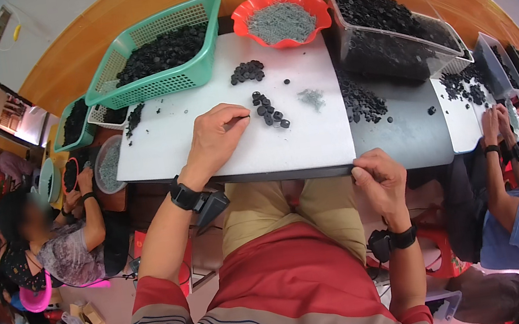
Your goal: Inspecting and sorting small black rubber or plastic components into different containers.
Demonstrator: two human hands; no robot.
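My left hand [215,139] rests on the white board [310,141], fingers curled, its fingertips pinched just left of a short row of small black round parts [270,112]. I cannot tell if it holds one. A second cluster of black parts [247,71] lies farther back. A little heap of thin grey metal pins [311,97] sits to the right of the row. My right hand [380,182] is at the near edge of the board, fingers closed, thumb on the edge. What it grips is hidden.
Behind the board stand a green basket [194,75] of black parts, a red bowl [251,5] of grey pins and a clear tub [350,50] of black parts. Loose black parts [362,102] lie at right. Other people work at left and right.
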